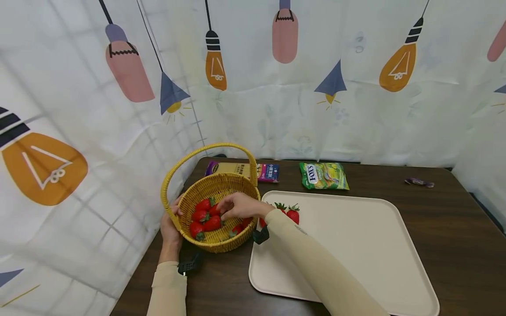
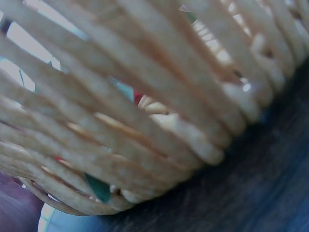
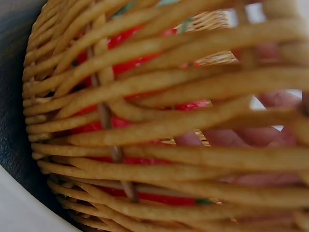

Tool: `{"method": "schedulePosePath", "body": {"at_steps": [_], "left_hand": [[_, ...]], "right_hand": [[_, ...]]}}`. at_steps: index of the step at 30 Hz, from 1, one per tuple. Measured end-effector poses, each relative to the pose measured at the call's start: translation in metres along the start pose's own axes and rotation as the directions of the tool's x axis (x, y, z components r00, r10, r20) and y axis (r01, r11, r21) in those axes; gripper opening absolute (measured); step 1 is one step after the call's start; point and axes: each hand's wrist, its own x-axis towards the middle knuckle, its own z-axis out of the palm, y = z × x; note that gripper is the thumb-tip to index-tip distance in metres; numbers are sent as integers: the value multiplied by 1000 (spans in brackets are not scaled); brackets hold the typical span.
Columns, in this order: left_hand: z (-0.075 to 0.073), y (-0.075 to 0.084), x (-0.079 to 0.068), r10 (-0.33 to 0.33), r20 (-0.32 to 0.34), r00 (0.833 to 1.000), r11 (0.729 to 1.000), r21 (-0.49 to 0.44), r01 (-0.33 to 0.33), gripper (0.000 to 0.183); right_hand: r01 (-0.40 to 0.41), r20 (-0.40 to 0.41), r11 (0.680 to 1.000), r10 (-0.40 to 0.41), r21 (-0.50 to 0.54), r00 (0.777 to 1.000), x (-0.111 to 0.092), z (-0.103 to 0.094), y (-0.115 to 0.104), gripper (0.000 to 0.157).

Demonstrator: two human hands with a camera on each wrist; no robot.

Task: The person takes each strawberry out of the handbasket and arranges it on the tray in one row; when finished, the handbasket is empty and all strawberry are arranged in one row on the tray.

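A yellow woven basket (image 1: 221, 246) with a tall arched handle tilts toward me at the table's left, several red strawberries (image 1: 212, 223) inside. My left hand (image 1: 171, 228) holds its left side, thumb at the rim. Over the basket's right rim reaches my right hand (image 1: 241, 205), bent fingertips right at the strawberries; I cannot tell whether they pinch one. In the right wrist view its fingers (image 3: 231, 137) show through the basket weave (image 3: 159, 154), strawberries beyond. The left wrist view is filled by the basket's slats (image 2: 145, 96). More strawberries (image 1: 293, 214) lie on the beige tray's upper left corner, partly behind my right arm.
The beige tray (image 1: 348, 245) takes up the table's middle and right. Behind it lie a green Fox's candy bag (image 1: 324, 175) and a purple-and-gold packet (image 1: 269, 172), partly behind the basket. A small dark wrapped sweet (image 1: 420, 182) lies far right. Printed curtains surround the table.
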Motion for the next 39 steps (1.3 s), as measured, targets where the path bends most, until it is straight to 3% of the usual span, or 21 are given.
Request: {"method": "schedulePosePath", "body": {"at_steps": [9,26,33,39], "left_hand": [[2,1,-1,-16,-1,1000,1000,6,16,33],[0,1,0,-26,17,1000,1000,-2,27,33],[0,0,0,-8,34,999,1000,-5,8,32],[1,0,-1,4,3,1000,1000,-1,-4,32]], "right_hand": [[12,-2,982,-13,-190,1000,18,9,5,28],[53,85,969,-34,-239,996,29,20,10,27],[35,140,966,1,-255,990,28,22,9,28],[51,205,976,-6,-214,979,28,23,10,30]]}}
